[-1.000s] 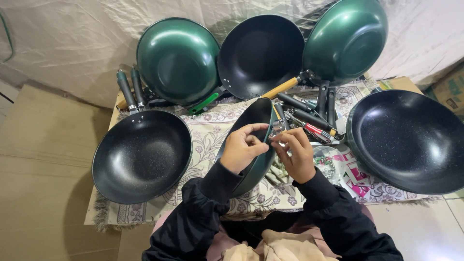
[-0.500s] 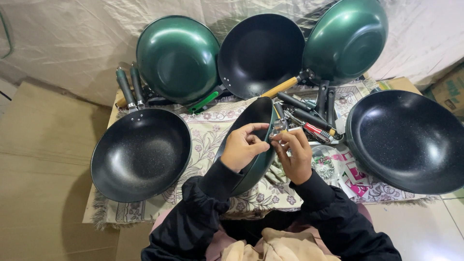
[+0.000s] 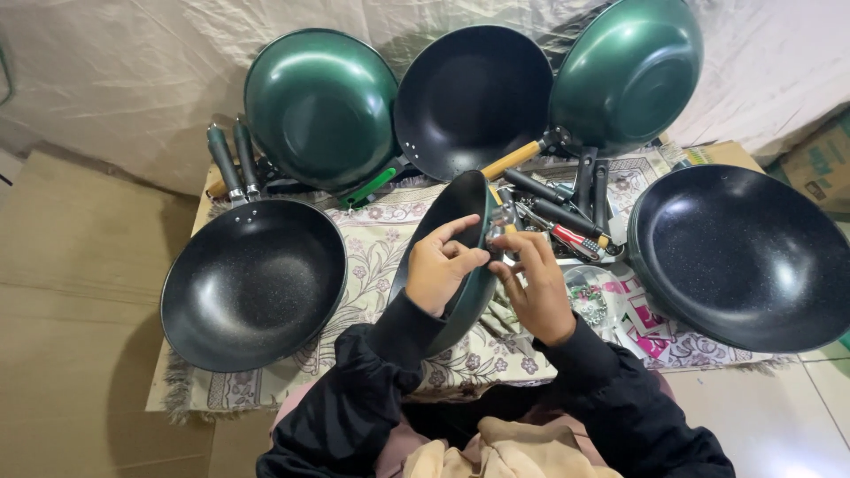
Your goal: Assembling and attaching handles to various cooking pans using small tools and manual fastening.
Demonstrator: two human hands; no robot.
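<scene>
Where your head view looks down, your left hand (image 3: 440,270) grips the rim of the tilted dark green round metal pan (image 3: 460,257) over the cloth-covered table (image 3: 372,243). Your right hand (image 3: 536,288) pinches a small metal fitting (image 3: 498,221) against that rim.

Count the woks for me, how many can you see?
6: one on edge in the left hand; two flat at left and right; three leaning at back, left, middle, right.
</scene>
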